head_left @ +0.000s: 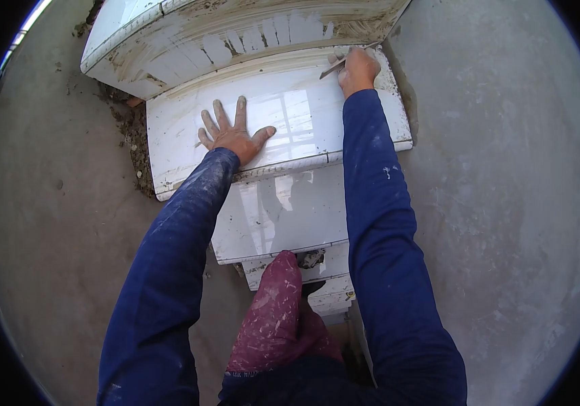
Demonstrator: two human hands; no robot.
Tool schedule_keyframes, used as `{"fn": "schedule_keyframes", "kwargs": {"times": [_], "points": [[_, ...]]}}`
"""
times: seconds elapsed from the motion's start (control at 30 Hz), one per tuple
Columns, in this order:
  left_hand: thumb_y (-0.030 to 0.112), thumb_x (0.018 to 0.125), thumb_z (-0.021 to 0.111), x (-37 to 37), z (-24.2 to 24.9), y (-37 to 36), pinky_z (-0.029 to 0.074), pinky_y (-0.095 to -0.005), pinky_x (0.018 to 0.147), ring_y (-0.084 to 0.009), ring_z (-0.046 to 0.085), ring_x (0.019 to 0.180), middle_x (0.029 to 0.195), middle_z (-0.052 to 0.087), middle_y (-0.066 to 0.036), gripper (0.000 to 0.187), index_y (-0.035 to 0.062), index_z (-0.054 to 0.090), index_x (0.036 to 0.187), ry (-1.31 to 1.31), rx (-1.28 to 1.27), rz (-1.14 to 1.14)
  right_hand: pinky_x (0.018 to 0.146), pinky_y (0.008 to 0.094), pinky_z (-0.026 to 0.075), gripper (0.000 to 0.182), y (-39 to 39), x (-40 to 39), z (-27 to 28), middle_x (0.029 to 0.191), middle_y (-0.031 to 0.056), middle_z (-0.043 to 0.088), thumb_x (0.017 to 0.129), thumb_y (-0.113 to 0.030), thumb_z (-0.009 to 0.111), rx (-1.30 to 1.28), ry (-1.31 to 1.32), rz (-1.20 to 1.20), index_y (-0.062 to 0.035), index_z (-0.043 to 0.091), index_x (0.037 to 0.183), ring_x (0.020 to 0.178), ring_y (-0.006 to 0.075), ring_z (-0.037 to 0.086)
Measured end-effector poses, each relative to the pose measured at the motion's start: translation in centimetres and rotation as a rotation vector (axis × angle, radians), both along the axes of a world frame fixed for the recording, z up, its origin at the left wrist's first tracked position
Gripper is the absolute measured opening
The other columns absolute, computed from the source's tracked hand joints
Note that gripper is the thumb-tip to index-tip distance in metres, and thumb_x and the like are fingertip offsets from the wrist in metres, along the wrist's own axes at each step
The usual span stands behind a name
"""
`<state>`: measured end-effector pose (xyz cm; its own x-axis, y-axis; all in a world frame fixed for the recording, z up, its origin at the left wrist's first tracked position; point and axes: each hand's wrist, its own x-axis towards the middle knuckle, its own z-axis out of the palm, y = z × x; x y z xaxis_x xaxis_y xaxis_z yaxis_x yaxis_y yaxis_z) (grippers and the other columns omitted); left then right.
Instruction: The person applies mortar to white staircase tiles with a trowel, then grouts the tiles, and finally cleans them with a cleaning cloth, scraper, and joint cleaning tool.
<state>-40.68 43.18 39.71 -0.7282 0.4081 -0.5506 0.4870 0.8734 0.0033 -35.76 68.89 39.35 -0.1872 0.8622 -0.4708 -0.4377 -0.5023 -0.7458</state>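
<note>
Flat on a glossy white stair tread (188, 142), my left hand (234, 135) rests with its fingers spread and nothing in it. The fingertips are dusty. My right hand (357, 71) is closed around a thin flat tool (332, 69) at the tread's back right corner, beside the foot of the riser. The tool's tip points down and to the left; its other end is hidden in the hand. Brownish smears mark the back edge of the tread.
A smeared white riser (235, 51) rises behind the tread. Lower white steps (283, 216) lie beneath my arms, with my knee (280, 284) over them. Grey walls (493, 189) flank the stairs on both sides. Rough mortar (134, 135) shows along the left edge.
</note>
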Motion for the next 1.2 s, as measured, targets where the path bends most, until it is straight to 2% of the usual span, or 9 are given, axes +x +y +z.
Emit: {"fn": "schedule_keyframes", "kwargs": {"times": [0.1, 0.2, 0.5, 0.63, 0.73, 0.93, 1.03, 1.13, 1.2], "points": [[0.088, 0.077, 0.045, 0.0, -0.2, 0.2, -0.002, -0.0677, 0.115, -0.0440, -0.018, 0.149, 0.164, -0.011, -0.021, 0.107, 0.0343, 0.002, 0.159, 0.014, -0.014, 0.004, 0.064, 0.0506, 0.061, 0.026, 1.8, -0.9, -0.6, 0.114, 0.0219, 0.055, 0.092, 0.005, 0.049, -0.129, 0.072, -0.019, 0.0048, 0.051, 0.118, 0.090, 0.0336, 0.063], [0.088, 0.077, 0.045, 0.0, -0.3, 0.4, -0.002, -0.0681, 0.115, -0.0443, -0.018, 0.149, 0.164, -0.011, -0.021, 0.107, 0.0344, 0.002, 0.159, 0.012, -0.007, 0.015, 0.071, 0.0540, 0.062, 0.026, 1.7, -2.1, -1.8, 0.112, 0.0215, 0.056, 0.094, 0.003, 0.050, -0.197, 0.149, -0.110, 0.0052, 0.050, 0.120, 0.090, 0.0340, 0.064], [0.088, 0.077, 0.046, -0.2, -0.2, 0.3, -0.002, -0.0681, 0.115, -0.0438, -0.018, 0.149, 0.164, -0.011, -0.021, 0.107, 0.0341, 0.003, 0.159, 0.014, -0.003, 0.019, 0.063, 0.0444, 0.056, 0.026, 2.9, -0.5, -2.0, 0.109, 0.0213, 0.059, 0.095, 0.003, 0.046, -0.191, 0.014, -0.010, 0.0025, 0.053, 0.119, 0.085, 0.0310, 0.066], [0.087, 0.078, 0.046, -0.4, -0.2, 0.4, -0.002, -0.0680, 0.115, -0.0434, -0.019, 0.149, 0.164, -0.011, -0.021, 0.107, 0.0343, 0.003, 0.159, 0.007, -0.005, 0.020, 0.058, 0.0396, 0.054, 0.032, -0.5, 1.3, -1.5, 0.112, 0.0208, 0.059, 0.095, 0.001, 0.047, -0.023, -0.009, -0.068, 0.0021, 0.051, 0.127, 0.078, 0.0263, 0.065], [0.086, 0.078, 0.046, -0.2, 0.0, 0.5, -0.002, -0.0677, 0.115, -0.0429, -0.019, 0.149, 0.164, -0.011, -0.021, 0.105, 0.0343, 0.003, 0.159, -0.001, -0.009, 0.025, 0.051, 0.0365, 0.050, 0.036, 0.3, 2.7, -2.0, 0.108, 0.0193, 0.062, 0.096, -0.002, 0.050, 0.105, -0.242, 0.127, 0.0031, 0.053, 0.131, 0.067, 0.0221, 0.064], [0.085, 0.079, 0.046, -0.3, 0.1, 0.4, -0.003, -0.0670, 0.115, -0.0424, -0.019, 0.149, 0.164, -0.011, -0.020, 0.104, 0.0343, 0.003, 0.160, -0.005, -0.012, 0.029, 0.044, 0.0314, 0.046, 0.030, 4.6, 6.9, 0.5, 0.069, 0.0121, 0.067, 0.092, -0.008, 0.051, 0.530, -0.894, 0.498, 0.0069, 0.067, 0.113, 0.046, 0.0167, 0.058], [0.085, 0.079, 0.046, -0.3, 0.3, 0.4, -0.003, -0.0667, 0.116, -0.0424, -0.019, 0.149, 0.164, -0.011, -0.020, 0.104, 0.0342, 0.003, 0.160, -0.001, 0.001, 0.020, 0.059, 0.0388, 0.057, 0.026, 6.0, 7.2, -0.1, 0.083, 0.0246, 0.070, 0.077, -0.007, 0.062, 0.557, -1.047, 0.567, 0.0072, 0.072, 0.096, 0.065, 0.0286, 0.071], [0.086, 0.079, 0.045, -0.4, 0.5, 0.3, -0.003, -0.0661, 0.116, -0.0424, -0.019, 0.149, 0.164, -0.011, -0.020, 0.105, 0.0343, 0.003, 0.160, 0.001, 0.007, 0.014, 0.073, 0.0454, 0.057, 0.026, 6.6, 6.6, -2.4, 0.088, 0.0289, 0.070, 0.075, -0.010, 0.065, 0.822, -1.314, 0.527, 0.0070, 0.071, 0.093, 0.080, 0.0375, 0.072], [0.086, 0.079, 0.045, -0.4, 0.3, 0.1, -0.003, -0.0657, 0.116, -0.0424, -0.019, 0.149, 0.164, -0.011, -0.020, 0.105, 0.0343, 0.003, 0.160, 0.001, 0.016, 0.006, 0.080, 0.0475, 0.056, 0.024, 6.4, 6.5, -2.8, 0.091, 0.0293, 0.070, 0.075, -0.012, 0.067, 0.752, -1.274, 0.498, 0.0056, 0.071, 0.091, 0.088, 0.0413, 0.070]]}}
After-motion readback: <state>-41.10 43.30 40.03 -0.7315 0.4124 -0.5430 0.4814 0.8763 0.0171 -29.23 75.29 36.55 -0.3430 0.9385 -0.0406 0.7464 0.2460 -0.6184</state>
